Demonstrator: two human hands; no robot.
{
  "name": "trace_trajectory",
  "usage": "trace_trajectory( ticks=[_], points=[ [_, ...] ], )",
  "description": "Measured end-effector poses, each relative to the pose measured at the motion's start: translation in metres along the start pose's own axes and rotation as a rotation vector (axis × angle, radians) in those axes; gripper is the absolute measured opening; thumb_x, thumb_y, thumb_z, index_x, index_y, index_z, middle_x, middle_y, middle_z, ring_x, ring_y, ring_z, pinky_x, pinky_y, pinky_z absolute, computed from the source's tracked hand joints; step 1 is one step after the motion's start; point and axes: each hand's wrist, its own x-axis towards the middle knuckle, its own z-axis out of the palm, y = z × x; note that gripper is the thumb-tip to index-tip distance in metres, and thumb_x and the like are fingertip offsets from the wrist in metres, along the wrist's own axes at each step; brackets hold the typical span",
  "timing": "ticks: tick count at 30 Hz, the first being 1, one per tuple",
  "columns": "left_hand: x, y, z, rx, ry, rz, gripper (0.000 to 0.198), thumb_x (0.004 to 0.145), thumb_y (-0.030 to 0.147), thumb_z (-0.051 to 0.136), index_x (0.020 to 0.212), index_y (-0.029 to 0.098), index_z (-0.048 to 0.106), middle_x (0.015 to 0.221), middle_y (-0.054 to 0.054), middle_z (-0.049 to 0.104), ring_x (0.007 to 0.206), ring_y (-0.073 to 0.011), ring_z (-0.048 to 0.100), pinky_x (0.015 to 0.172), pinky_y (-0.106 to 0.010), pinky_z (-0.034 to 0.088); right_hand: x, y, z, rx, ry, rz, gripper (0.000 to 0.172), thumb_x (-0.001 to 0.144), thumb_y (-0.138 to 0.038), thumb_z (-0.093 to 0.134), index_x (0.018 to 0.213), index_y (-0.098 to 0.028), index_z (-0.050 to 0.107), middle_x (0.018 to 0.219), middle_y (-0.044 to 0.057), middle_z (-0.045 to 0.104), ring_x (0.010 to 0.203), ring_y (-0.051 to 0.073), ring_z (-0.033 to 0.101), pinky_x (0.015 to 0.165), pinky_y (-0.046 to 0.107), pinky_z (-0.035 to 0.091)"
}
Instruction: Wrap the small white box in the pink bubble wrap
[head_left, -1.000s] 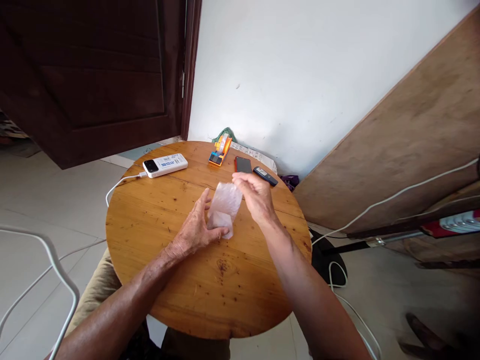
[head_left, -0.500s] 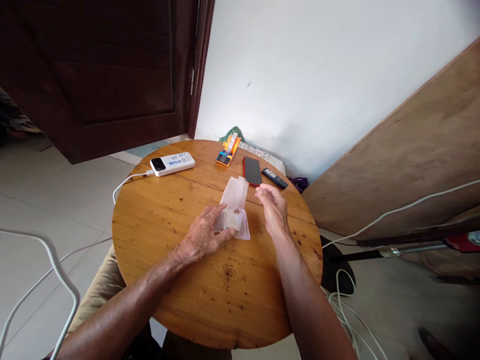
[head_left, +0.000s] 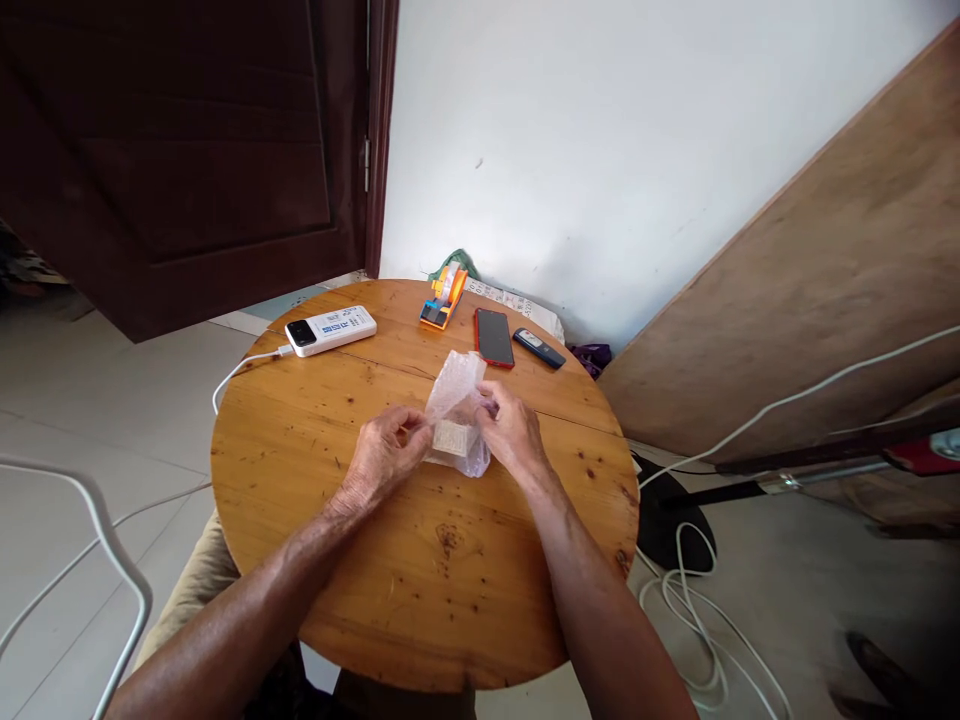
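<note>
A translucent sheet of bubble wrap (head_left: 457,385) lies at the middle of the round wooden table (head_left: 315,420). On its near part rests a small pale block-shaped item (head_left: 452,440), partly covered by the wrap; its kind I cannot make out. My left hand (head_left: 386,450) pinches the wrap's left edge between thumb and fingers. At the opposite side, my right hand (head_left: 510,425) grips the right edge, its fingers closed on the plastic.
Behind the wrap stand an orange tape dispenser (head_left: 444,298), a red-edged phone (head_left: 494,337) and a dark handheld device (head_left: 538,347). A white power bank (head_left: 330,330) with a cable lies at the left. Looped cables (head_left: 694,620) lie on the floor at right.
My right hand has come left and down onto the wrap and closed on its edge. My left hand went from lying spread over it to pinching its left side. The view shifted slightly.
</note>
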Motion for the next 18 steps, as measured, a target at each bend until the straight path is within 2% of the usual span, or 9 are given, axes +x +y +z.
trace_trajectory(
  ticks=[2,5,7,10,12,15,18],
  points=[
    [0.004,-0.001,-0.004,-0.085,0.053,-0.095,0.017,0.071,0.034,0.061,0.064,0.018,0.063,0.061,0.002,0.062,0.058,-0.0119,0.054,0.058,-0.023,0.043,0.007,0.01,-0.007,-0.084,-0.022,0.097,0.035,0.083,-0.017,0.054,0.115,-0.023,0.067,0.091,0.004,0.075,0.085,0.022,0.068,0.072,0.029,0.045],
    [0.01,-0.005,-0.009,-0.319,0.148,-0.232,0.022,0.064,0.037,0.064,0.057,0.018,0.056,0.052,0.005,0.051,0.051,-0.0092,0.044,0.051,-0.022,0.036,0.015,0.024,-0.014,-0.114,-0.076,0.204,0.033,0.082,-0.016,0.056,0.113,-0.02,0.069,0.094,0.006,0.076,0.088,0.022,0.069,0.071,0.027,0.045],
    [0.012,-0.007,-0.011,-0.451,0.187,-0.298,0.024,0.059,0.037,0.065,0.053,0.018,0.052,0.05,0.006,0.047,0.05,-0.008,0.041,0.05,-0.021,0.035,0.017,0.028,-0.014,-0.118,-0.096,0.217,0.029,0.083,-0.017,0.058,0.109,-0.02,0.07,0.094,0.006,0.076,0.09,0.023,0.069,0.071,0.026,0.045],
    [0.014,-0.007,-0.011,-0.513,0.162,-0.353,0.023,0.055,0.035,0.067,0.057,0.018,0.053,0.053,0.005,0.051,0.051,-0.0083,0.044,0.051,-0.021,0.038,0.016,0.03,-0.009,-0.107,-0.094,0.185,0.027,0.084,-0.019,0.058,0.108,-0.022,0.07,0.092,0.005,0.076,0.088,0.023,0.069,0.071,0.027,0.045],
    [0.014,-0.006,-0.009,-0.482,0.122,-0.356,0.026,0.053,0.033,0.068,0.071,0.017,0.059,0.061,0.003,0.058,0.055,-0.011,0.052,0.055,-0.023,0.043,0.015,0.031,-0.003,-0.05,-0.065,0.138,0.032,0.083,-0.018,0.059,0.113,-0.023,0.068,0.097,0.003,0.076,0.084,0.02,0.068,0.073,0.028,0.046],
    [0.013,-0.007,-0.006,-0.366,0.092,-0.282,0.045,0.053,0.024,0.064,0.098,0.016,0.061,0.081,-0.002,0.067,0.072,-0.0168,0.063,0.066,-0.028,0.052,0.014,0.033,0.006,0.11,0.019,0.047,0.035,0.081,-0.023,0.062,0.117,-0.023,0.064,0.111,0.004,0.072,0.082,0.018,0.067,0.076,0.029,0.049],
    [0.012,-0.013,-0.003,-0.184,0.075,-0.146,0.045,0.059,0.02,0.058,0.104,0.018,0.065,0.103,-0.008,0.067,0.094,-0.0222,0.066,0.082,-0.036,0.055,0.014,0.033,0.015,0.238,0.087,-0.073,0.027,0.081,-0.03,0.063,0.108,-0.023,0.066,0.109,0.004,0.072,0.086,0.019,0.066,0.079,0.032,0.05]
  ],
)
